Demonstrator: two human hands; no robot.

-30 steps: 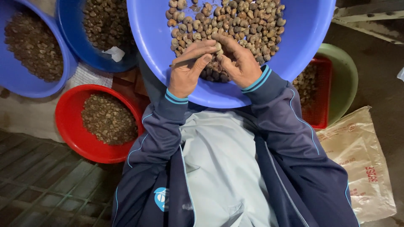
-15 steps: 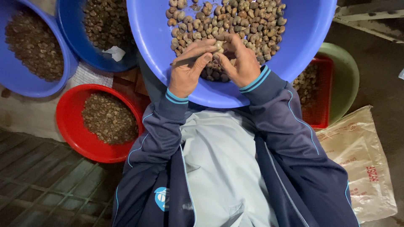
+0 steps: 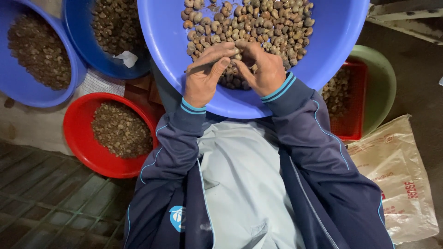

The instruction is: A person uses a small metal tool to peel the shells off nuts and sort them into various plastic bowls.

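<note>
A single pale nut (image 3: 236,56) is pinched between both hands over the nut heap in the big blue basin (image 3: 170,55). The left hand (image 3: 206,76) also grips a thin tool; the right hand (image 3: 260,67) curls around the nut. Left of the basin sits a red bowl (image 3: 78,138).

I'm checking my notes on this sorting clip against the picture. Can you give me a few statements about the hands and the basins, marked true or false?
1. Both hands work over the big blue basin of nuts. True.
2. The left hand holds a thin blade-like tool. True.
3. The red basin lies empty. False: it holds a heap of small brownish pieces.
4. The right hand rests on the plastic sack. False: it pinches a pale nut over the big blue basin, close against the left hand.
5. A red crate sits inside a green basin. True.
</note>
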